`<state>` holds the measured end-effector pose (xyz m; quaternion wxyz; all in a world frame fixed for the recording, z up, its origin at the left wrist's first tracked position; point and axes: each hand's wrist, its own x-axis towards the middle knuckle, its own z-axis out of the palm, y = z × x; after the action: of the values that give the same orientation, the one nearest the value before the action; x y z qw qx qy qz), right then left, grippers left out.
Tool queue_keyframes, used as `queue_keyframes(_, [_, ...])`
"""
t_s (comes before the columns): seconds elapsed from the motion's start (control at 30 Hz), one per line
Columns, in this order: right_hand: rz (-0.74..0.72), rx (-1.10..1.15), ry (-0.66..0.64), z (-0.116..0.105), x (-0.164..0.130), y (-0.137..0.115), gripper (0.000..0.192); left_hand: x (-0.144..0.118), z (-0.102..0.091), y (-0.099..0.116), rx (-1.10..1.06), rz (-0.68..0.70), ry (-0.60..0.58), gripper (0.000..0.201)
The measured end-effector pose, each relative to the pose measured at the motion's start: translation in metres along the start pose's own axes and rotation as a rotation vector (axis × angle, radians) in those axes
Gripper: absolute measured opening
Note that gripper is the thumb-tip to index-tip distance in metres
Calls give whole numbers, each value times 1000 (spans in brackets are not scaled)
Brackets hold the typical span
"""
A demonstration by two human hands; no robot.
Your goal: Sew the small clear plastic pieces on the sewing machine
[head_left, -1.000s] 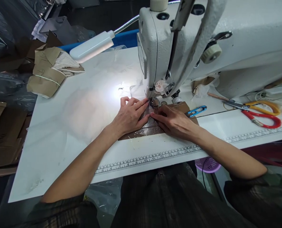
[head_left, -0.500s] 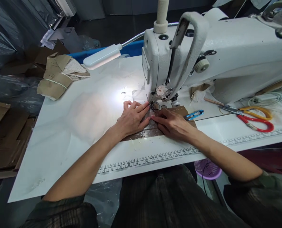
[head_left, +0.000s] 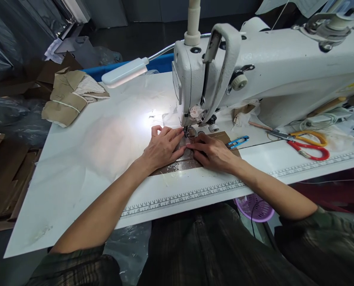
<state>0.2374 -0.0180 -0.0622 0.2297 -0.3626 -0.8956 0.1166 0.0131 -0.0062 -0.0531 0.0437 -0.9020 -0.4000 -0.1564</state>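
White sewing machine (head_left: 254, 71) stands on the bench (head_left: 84, 159). The brown piece (head_left: 177, 165) lies under its needle, with the left hand (head_left: 162, 149) and right hand (head_left: 214, 153) flat on it, grip open. Fingertips so near the needle could be pricked.
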Motion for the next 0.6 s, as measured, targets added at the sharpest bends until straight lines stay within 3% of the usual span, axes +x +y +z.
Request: queue_keyframes(0.6, [-26, -1, 6, -1, 0, 0, 32, 1, -4, 2, 10, 30, -26, 33])
